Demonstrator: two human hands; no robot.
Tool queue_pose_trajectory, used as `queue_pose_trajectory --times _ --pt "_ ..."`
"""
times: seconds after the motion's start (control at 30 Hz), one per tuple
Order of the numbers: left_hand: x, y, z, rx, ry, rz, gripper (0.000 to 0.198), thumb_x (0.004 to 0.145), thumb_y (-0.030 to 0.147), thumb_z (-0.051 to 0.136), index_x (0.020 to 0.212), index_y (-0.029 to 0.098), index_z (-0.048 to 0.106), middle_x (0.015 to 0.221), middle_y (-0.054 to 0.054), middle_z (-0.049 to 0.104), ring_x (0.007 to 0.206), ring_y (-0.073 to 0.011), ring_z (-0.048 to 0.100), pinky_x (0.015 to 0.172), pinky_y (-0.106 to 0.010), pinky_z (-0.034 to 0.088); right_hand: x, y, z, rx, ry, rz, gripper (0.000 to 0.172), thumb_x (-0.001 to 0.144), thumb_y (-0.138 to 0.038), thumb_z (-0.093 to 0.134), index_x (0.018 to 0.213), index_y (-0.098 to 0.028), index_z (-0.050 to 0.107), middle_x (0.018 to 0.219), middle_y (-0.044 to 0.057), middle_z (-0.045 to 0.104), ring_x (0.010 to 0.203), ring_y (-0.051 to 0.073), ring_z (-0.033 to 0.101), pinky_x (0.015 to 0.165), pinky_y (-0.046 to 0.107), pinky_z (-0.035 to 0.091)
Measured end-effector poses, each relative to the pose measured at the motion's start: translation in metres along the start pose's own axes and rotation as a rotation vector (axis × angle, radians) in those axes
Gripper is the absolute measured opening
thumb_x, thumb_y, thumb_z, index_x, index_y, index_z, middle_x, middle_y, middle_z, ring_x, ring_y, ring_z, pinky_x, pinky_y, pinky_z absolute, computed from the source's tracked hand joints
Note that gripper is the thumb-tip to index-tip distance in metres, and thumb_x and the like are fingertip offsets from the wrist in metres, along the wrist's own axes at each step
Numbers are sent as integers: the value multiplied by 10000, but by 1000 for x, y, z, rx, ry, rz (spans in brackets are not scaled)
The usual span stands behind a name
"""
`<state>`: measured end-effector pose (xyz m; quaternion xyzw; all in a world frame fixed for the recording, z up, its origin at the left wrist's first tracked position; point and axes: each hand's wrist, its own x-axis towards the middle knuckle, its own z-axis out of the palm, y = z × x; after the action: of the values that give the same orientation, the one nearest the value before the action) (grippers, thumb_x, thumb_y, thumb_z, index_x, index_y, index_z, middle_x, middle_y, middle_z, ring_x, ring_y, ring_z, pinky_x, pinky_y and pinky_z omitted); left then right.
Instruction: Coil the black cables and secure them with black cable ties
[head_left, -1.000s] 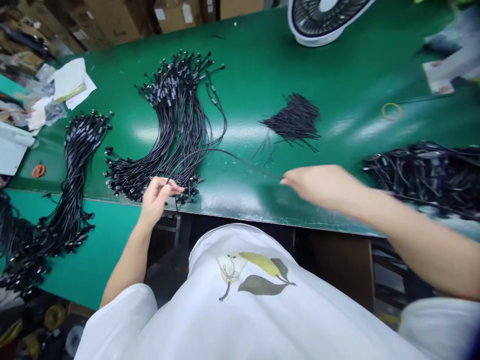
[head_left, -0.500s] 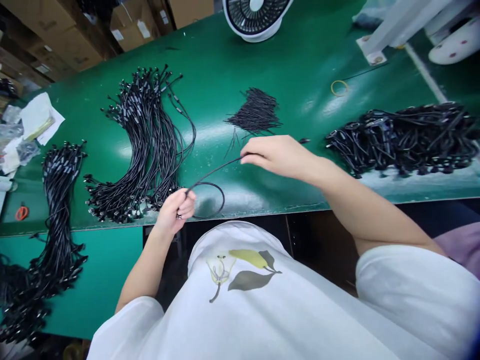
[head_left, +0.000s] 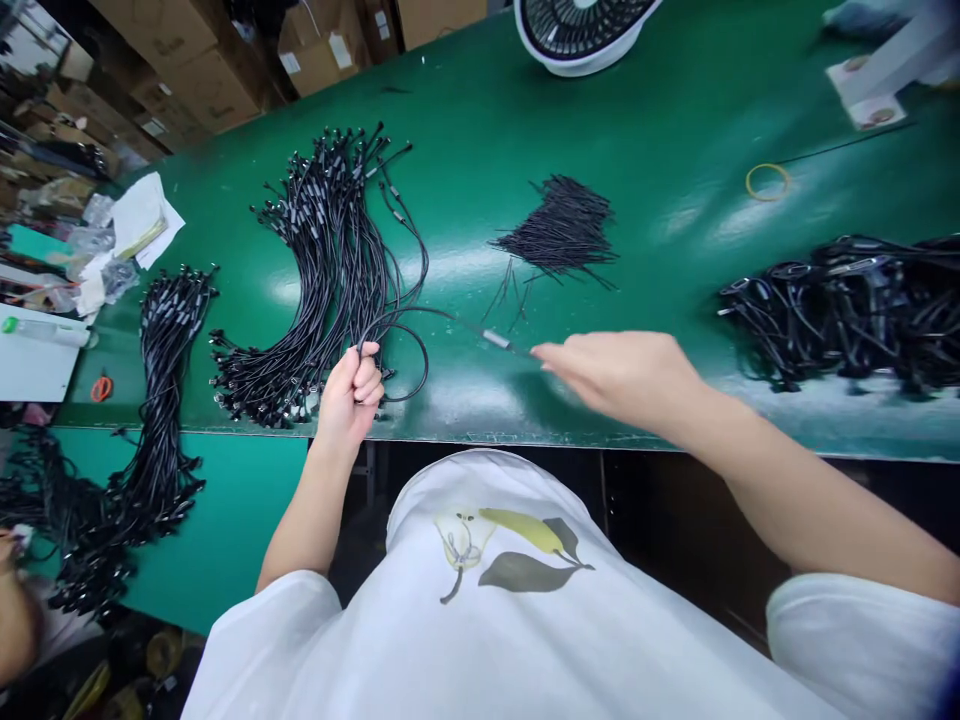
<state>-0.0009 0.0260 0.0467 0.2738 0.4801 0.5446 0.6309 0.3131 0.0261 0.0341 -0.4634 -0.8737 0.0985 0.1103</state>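
A thin black cable (head_left: pixel 424 310) runs between my hands, bending in a loop beside my left hand (head_left: pixel 351 392). That hand is closed around it near the table's front edge. Toward the cable's other end, a grey sleeve (head_left: pixel 495 338) shows, slightly blurred. Just beyond the sleeve, my right hand (head_left: pixel 626 380) pinches the cable at its fingertips; the very end is hidden. Directly behind my left hand lies a large bundle of black cables (head_left: pixel 319 270) with small connectors. A heap of short black ties (head_left: pixel 561 228) rests farther back, between the two hands.
Folded cables (head_left: pixel 862 310) are piled at the right. Another cable bundle (head_left: pixel 169 350) hangs over the table's front edge at left, near papers (head_left: pixel 146 215) and an orange ring (head_left: pixel 101 388). A fan (head_left: pixel 581 40) stands at the back. Part of another person's arm (head_left: pixel 16 610) shows at lower left.
My right hand has drawn away to the right and toward me, and the cable's grey sleeve now shows between the hands. My left hand keeps its grip. The view has shifted left.
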Motion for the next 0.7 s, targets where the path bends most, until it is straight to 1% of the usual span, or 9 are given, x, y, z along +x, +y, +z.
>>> queue_pose_trajectory --times 0.1,0.2,0.3,0.33,0.4,0.47,0.53,0.63,0.7 --pt "2 -26 16 221 -55 109 337 885 498 593 881 163 623 669 14 559 570 -75 565 543 -176 468 6 -43 -5 35 -264 -268 260 935 -253 444 809 -196 665 713 45 680 599 151 571 523 276 232" --pt "-5 -46 28 487 -231 116 392 859 567 584 900 180 627 812 -33 643 752 -139 631 719 -262 511 29 -64 -9 208 -258 -309 250 926 -223 456 763 -170 638 744 54 681 604 139 554 526 269 238" --pt "-12 -49 33 512 -371 58 376 861 552 594 860 178 630 627 16 541 588 -112 525 608 -249 449 54 -53 -1 551 -22 -136 202 915 -296 519 803 -168 628 809 47 670 696 138 563 609 254 341" --pt "-13 -47 34 432 -384 29 378 859 552 597 847 175 624 558 45 458 509 -93 447 547 -239 405 60 -48 6 693 87 -60 178 887 -339 573 851 -172 624 850 42 664 747 142 567 653 254 374" --pt "-12 -43 36 231 -365 -27 379 851 549 614 837 170 612 519 83 320 438 -67 308 480 -222 312 65 -41 24 963 242 71 271 828 -426 648 932 -180 602 903 37 642 821 148 561 717 262 410" --pt "-11 -45 39 110 -312 -70 373 834 540 642 817 169 601 547 82 296 449 -62 286 475 -216 278 64 -44 44 1241 214 163 345 843 -524 606 885 -182 573 787 11 593 735 131 536 673 258 410" --pt "-11 -52 43 100 -281 -108 411 827 571 632 761 168 585 576 59 336 499 -80 363 510 -228 318 61 -54 58 1544 132 275 423 869 -601 531 764 -191 513 586 -55 424 527 88 394 536 228 329" --pt "-16 -69 48 161 -289 -147 537 830 669 540 629 171 527 595 24 390 609 -124 473 632 -274 411 57 -70 62 1886 206 477 475 821 -630 589 696 -196 443 535 -108 206 452 50 156 449 209 166" --pt "-20 -76 49 135 -306 -195 570 832 691 504 581 180 473 592 19 387 632 -135 483 675 -290 424 56 -75 57 1995 207 513 465 793 -602 645 706 -187 454 557 -103 230 465 42 165 446 196 180"
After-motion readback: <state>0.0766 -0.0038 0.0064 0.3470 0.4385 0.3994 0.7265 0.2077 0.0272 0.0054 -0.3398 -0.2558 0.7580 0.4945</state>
